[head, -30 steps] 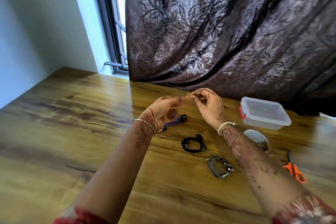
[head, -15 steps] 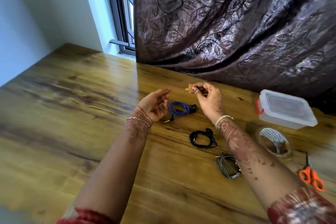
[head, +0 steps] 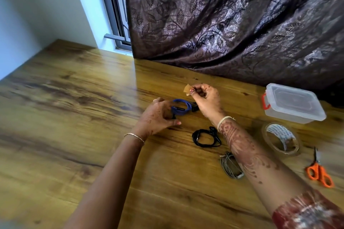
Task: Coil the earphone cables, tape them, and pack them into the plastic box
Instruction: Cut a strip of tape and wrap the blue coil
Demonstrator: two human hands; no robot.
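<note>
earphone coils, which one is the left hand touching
The blue coil, gripped by the left hand; the black coil and grey coil lie untouched nearer the person.

1. This is looking like a room in a home rather than a shop or a lab.
2. A heavy brown curtain (head: 232, 24) with a woven leaf pattern is hanging down to the back edge of the bench (head: 74, 108).
3. A window (head: 113, 9) with a metal grille is letting daylight in beside a plain pale wall (head: 46, 5).
4. The bench is showing a wood-grain finish.
5. Small household goods are lying on it: a plastic box (head: 294, 104), a tape roll (head: 277, 131), orange scissors (head: 318, 171), and blue (head: 183, 112), black (head: 194, 137) and grey (head: 224, 165) earphone coils.
</note>
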